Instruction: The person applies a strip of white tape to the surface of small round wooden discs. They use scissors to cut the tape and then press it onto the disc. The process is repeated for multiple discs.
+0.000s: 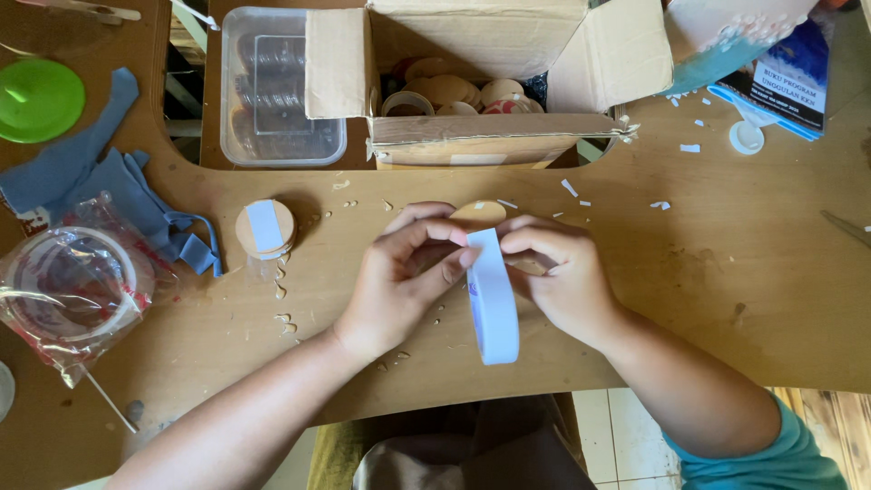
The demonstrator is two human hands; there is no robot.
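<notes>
Glossy white roll of tape [494,299], edge-on: pinched at its top rim between left hand [399,281] and right hand [562,277], fingers curled shut. Round wooden disc with white strip [265,228], left of left hand. Open corrugated cardboard box [481,82], beyond both hands.

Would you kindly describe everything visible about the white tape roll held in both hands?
The white tape roll is seen edge-on, a narrow band with a smooth white outer face. It stands upright above the wooden table. The left hand and right hand both pinch its top end with their fingertips.
</notes>
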